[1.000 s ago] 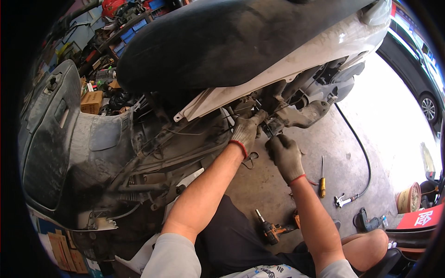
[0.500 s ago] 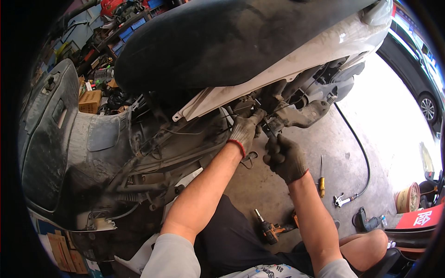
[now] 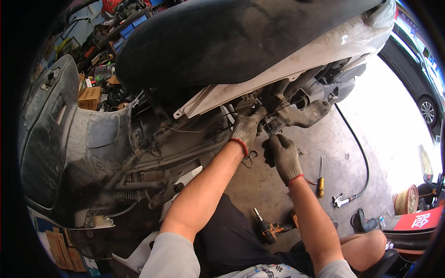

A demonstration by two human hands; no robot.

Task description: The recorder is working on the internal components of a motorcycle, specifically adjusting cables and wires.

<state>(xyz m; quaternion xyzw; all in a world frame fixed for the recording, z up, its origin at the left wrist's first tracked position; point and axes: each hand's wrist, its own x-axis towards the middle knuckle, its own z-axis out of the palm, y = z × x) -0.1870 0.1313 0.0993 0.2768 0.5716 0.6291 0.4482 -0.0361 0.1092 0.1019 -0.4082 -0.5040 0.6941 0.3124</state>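
A partly stripped scooter fills the upper middle, with a black seat (image 3: 194, 46) above a white side panel (image 3: 278, 65). My left hand (image 3: 248, 124), in a grimy knit glove with a red cuff, is closed at the dark mechanism under the panel. What its fingers hold is hidden. Just below and to the right, my gloved right hand (image 3: 283, 156) is closed around the lower end of a thin dark rod (image 3: 267, 129) that runs up toward the left hand. A dirty grey metal arm (image 3: 306, 116) of the scooter is to the right of both hands.
On the concrete floor lie a yellow-handled screwdriver (image 3: 321, 185), a cordless driver (image 3: 269, 230), a grey power tool (image 3: 367, 223) and a black hose (image 3: 366, 157) with a metal end. The scooter's front part (image 3: 51, 139) stands left. A dark car (image 3: 412, 69) is far right.
My right hand has turned at the wrist and shifted slightly up and left, showing more of its back. The left hand stays nearly in place at the mechanism.
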